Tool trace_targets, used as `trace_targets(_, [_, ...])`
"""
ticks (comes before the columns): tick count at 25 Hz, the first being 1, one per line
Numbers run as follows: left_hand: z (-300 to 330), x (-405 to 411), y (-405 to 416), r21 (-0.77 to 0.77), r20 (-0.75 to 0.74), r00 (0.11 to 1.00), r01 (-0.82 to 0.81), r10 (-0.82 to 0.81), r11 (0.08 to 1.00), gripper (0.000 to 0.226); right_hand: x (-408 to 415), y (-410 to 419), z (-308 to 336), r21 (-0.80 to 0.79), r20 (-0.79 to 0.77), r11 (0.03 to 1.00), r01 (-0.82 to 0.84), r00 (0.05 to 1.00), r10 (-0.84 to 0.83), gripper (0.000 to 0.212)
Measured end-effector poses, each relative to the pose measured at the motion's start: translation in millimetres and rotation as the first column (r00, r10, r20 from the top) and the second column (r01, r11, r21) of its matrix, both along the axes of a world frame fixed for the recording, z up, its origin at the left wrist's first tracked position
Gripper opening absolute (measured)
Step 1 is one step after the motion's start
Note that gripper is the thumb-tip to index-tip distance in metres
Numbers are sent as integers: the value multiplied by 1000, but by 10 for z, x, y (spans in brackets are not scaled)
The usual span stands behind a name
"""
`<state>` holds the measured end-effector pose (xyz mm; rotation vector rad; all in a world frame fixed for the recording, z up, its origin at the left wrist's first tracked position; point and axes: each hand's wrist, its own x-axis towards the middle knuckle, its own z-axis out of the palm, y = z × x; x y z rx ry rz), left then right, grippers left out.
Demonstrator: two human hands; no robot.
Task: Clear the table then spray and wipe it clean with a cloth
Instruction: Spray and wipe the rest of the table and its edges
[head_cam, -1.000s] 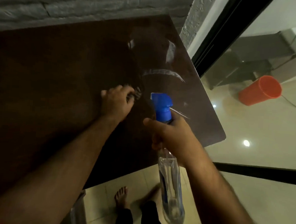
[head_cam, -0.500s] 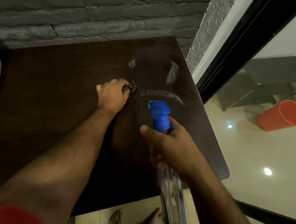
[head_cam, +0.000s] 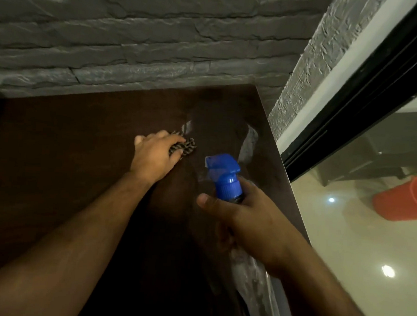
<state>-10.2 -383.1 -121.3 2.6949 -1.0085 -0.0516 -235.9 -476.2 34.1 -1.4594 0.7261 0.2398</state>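
1. Your left hand [head_cam: 153, 155] lies on the dark brown table [head_cam: 62, 152] with its fingers curled over a bunched, striped cloth [head_cam: 184, 146], which it presses to the surface. More of the cloth shows past your fingertips than half a second ago, when only a small tuft poked out.

2. Your right hand [head_cam: 245, 219] is clenched round the neck of the spray bottle [head_cam: 225, 177], thumb on the left side. The blue trigger head points away from you, toward the wall, and hangs over the table's right part. The clear body runs back under your wrist and off the near edge (blurred, so the liquid level cannot be read).

3. The bottle head sits just right of the cloth hand, near but apart from it, much as it did a second ago.

4. Pale wet streaks [head_cam: 249, 143] shine on the table beyond the nozzle, close to the right edge, same as before.

5. Your head has tipped up since the earlier frames: far more of the grey stone wall [head_cam: 149, 35] fills the top, and your feet have dropped out of view.

6. An orange bucket [head_cam: 404, 203] lies tipped on the glossy floor at right, well apart from the table. It has slid toward the frame's right edge as the view turned.
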Motion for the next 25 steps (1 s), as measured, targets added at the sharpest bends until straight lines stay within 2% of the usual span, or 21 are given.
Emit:
trace_targets(3, [-84,453,-402,-10,19,1000,21,-21,1000,31,353,-187,-55,-92,18,995,29,999,-27,33])
trace_targets(5, [-92,835,-380,-24,60,991,-122,123,992,31,561,-301,-93,-114,3,992,58,998,-58,34])
trace_targets(7, [-42,1082,-169,-13,40,951,-305,306,952,32,659,-388,-103,-90,-25,994,62,998,-64,32])
trace_targets(9, [-14,1002,100,-17,6,922,-387,387,922,32,720,-416,-99,-45,-77,999,18,997,-22,30])
trace_targets(10, [-8,851,196,-36,2,928,-372,372,928,30,763,-427,-90,-24,-86,1000,17,996,-19,29])
trace_targets(12, [4,469,330,-14,12,972,-234,234,972,27,903,-465,-88,-36,-69,999,35,997,-37,27])
trace_targets(15, [-34,415,348,33,35,992,-124,122,992,26,1191,-600,-84,-202,6,973,113,993,-115,30])
trace_targets(18, [-86,788,259,11,34,966,-256,256,967,28,1239,-686,-69,-300,58,934,194,981,-185,33])
trace_targets(20, [-109,1048,129,-36,24,950,-311,312,950,30,1105,-689,-81,-323,-38,930,176,979,-198,32])
trace_targets(22, [-111,1224,-47,-39,12,948,-317,318,947,31,973,-628,-103,-226,-134,961,159,972,-192,26])
trace_targets(25, [-66,1366,-260,-51,-27,946,-325,324,944,31,926,-508,-149,-138,-148,982,133,977,-153,23])
